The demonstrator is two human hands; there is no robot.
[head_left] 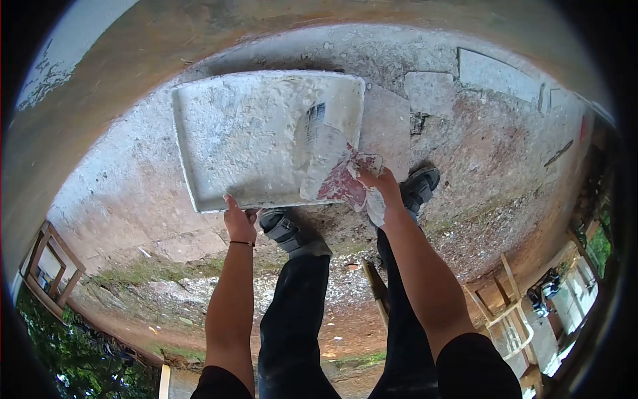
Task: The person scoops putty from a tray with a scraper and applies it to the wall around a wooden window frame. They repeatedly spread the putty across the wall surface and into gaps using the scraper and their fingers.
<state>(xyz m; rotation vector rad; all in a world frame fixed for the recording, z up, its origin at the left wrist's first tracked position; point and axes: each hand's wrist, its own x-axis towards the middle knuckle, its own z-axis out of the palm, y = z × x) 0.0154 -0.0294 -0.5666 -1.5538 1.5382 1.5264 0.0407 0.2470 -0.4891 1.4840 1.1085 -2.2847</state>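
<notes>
A shallow rectangular tray (187, 156) coated in whitish residue lies on the ground in front of my feet, with pale, lumpy wet material (256, 126) spread across its bottom. At its near rim, left of the middle, my left hand (240, 221) grips the edge, thumb on top and fingers curled below. Bunched in my right hand (380, 186) is a crumpled plastic bag (342, 179), see-through with red print and smeared white. The bag's loose part hangs over the tray's near right corner and covers it. A dark grid-like patch (315, 113) shows at the tray's right.
Sandals (286, 229) on my feet stand close to the tray's near side. Flat slabs (428, 93) lie at the back right by a curving wall (319, 12). A wooden frame (50, 269) is at far left, a wooden chair-like frame (508, 326) at lower right, and a stick (377, 289) between my legs.
</notes>
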